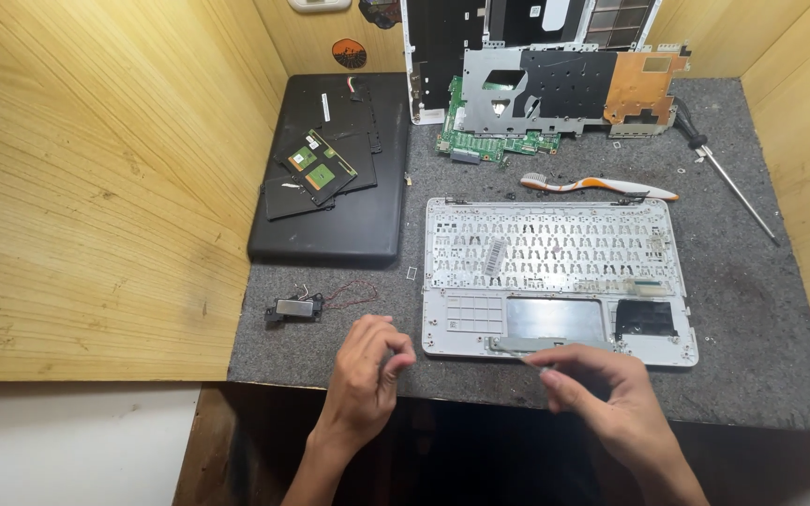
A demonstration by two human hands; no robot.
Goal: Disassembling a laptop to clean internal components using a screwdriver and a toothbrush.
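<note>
Our right hand [602, 389] pinches a thin grey metal strip [527, 345] at the near edge of the white upturned laptop keyboard shell [555, 272]; our left hand [367, 370], loosely curled and empty, hovers just left. Forcing it might bend the strip.

Right hand [602, 389] pinches a thin metal strip [541, 345] on the white laptop shell [560, 281]; left hand [367, 365] curled

Hands: two, left hand [365, 365] and right hand [602, 394]
Toothbrushes: one toothbrush [598, 186]
Screwdrivers: one screwdriver [724, 173]
Speaker modules: one speaker module [295, 307]
</note>
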